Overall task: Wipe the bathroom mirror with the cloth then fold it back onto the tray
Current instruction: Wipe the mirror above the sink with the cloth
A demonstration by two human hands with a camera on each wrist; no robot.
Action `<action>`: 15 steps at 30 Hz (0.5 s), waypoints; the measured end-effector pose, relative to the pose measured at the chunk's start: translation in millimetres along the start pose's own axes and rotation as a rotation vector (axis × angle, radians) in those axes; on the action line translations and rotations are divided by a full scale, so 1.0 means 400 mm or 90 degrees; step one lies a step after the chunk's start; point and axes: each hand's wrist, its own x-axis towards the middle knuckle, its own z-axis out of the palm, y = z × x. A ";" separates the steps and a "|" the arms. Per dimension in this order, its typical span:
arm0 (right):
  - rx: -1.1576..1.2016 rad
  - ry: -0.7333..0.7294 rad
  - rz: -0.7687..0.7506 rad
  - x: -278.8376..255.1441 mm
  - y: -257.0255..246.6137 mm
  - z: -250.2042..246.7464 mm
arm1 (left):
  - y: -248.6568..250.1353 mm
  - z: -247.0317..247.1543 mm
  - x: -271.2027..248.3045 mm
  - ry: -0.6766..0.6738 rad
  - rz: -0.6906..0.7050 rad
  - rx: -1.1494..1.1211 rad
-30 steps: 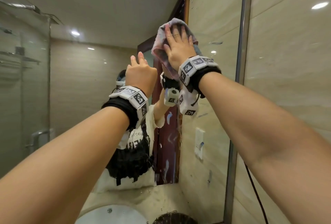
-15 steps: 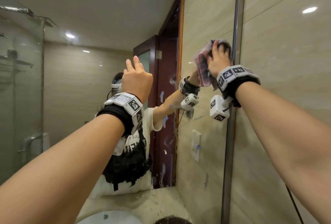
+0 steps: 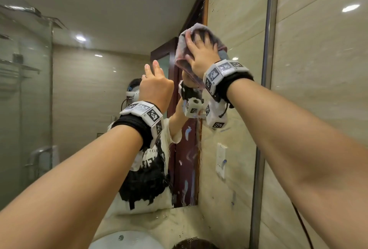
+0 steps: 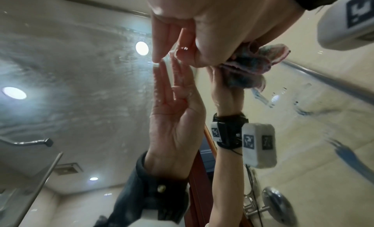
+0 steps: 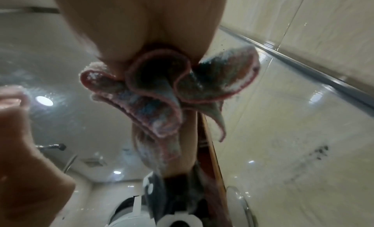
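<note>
A pink-and-grey cloth point(image 3: 182, 49) is flat against the bathroom mirror point(image 3: 89, 93), high up and right of centre. My right hand point(image 3: 201, 43) presses it to the glass with fingers spread over it. In the right wrist view the cloth point(image 5: 153, 93) bunches in folds under my palm, and my fingers are hidden. My left hand point(image 3: 153, 68) is to the left and lower, empty. Its straight fingertips point(image 4: 160, 57) touch the glass, meeting their reflection. The cloth point(image 4: 248, 64) shows beside it. No tray is in view.
Blue smears point(image 3: 188, 131) run down the glass below the cloth. A metal frame strip point(image 3: 268, 49) bounds the mirror on the right, with tiled wall point(image 3: 322, 99) beyond. A white basin point(image 3: 127, 240) lies below. The mirror reflects a person, a door and a glass shower.
My right hand swept the cloth right to the mirror's frame, then back left and slightly up. The left hand stayed on the glass.
</note>
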 end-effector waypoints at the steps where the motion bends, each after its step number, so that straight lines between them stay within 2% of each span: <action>1: 0.003 -0.007 -0.016 -0.009 0.006 0.003 | -0.001 -0.003 -0.002 -0.014 0.001 0.016; 4: 0.004 -0.038 -0.042 -0.043 0.055 0.008 | -0.006 0.005 -0.001 -0.019 -0.001 0.034; 6: 0.012 -0.042 -0.019 -0.075 0.088 0.023 | -0.008 0.012 0.000 -0.005 -0.003 0.014; 9: 0.062 -0.030 0.076 -0.124 0.143 0.055 | -0.006 0.016 -0.011 -0.020 -0.003 0.030; 11: 0.107 -0.044 0.140 -0.152 0.193 0.064 | -0.006 0.028 -0.026 0.008 0.012 0.057; 15: 0.126 -0.084 0.215 -0.208 0.277 0.080 | -0.001 0.048 -0.066 0.020 0.036 0.015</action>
